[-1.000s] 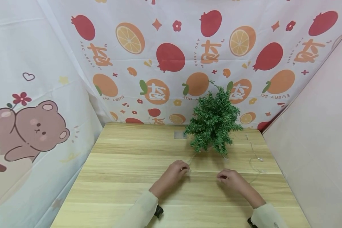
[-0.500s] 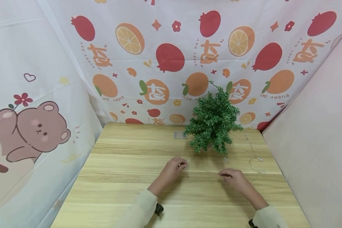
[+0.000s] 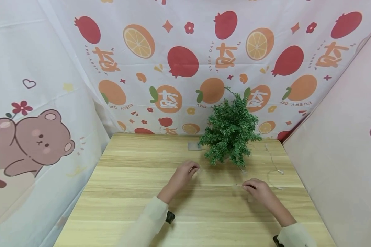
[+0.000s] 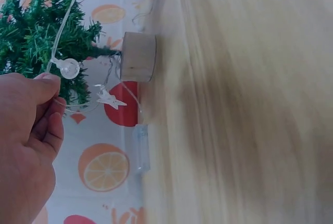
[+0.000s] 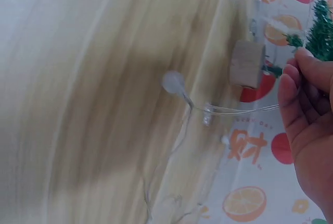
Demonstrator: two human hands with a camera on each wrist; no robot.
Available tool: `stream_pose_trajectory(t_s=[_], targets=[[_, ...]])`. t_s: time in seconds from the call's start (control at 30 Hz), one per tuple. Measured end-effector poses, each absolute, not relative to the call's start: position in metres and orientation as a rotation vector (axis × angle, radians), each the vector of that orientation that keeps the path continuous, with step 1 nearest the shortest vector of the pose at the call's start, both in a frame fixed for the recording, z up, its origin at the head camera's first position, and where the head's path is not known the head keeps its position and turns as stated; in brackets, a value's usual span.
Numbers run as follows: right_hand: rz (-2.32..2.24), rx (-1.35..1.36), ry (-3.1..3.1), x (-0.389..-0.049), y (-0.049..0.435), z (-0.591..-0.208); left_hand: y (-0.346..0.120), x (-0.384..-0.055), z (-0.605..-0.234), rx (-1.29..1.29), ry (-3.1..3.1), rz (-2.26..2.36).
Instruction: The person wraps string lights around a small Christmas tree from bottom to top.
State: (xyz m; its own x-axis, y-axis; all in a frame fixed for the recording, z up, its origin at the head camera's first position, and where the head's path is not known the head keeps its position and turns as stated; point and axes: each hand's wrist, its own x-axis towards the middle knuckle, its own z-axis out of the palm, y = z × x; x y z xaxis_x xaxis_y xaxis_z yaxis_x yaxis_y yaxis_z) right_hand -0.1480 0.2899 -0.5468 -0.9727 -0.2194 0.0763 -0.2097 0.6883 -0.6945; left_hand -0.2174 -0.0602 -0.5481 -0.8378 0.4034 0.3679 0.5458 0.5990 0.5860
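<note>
The left hand (image 3: 184, 173) and right hand (image 3: 260, 191) each pinch the wire (image 5: 239, 112) in front of the tree (image 3: 230, 132), whose base (image 4: 138, 56) the head view mostly hides; there the wire itself is barely visible.

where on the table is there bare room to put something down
The table is bare from its left edge to the left hand, and across the near middle between the sleeves. It's crowded around the green tree: clear box at left, light string at right, beyond the right hand.
</note>
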Motion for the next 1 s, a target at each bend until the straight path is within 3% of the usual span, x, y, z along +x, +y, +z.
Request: stream_pose_trajectory(t_s=[1.0], targets=[[-0.925,-0.557,3.375,-0.146,0.318,-0.478,-0.057,-0.246,-0.527,-0.743,-2.614,-0.934]])
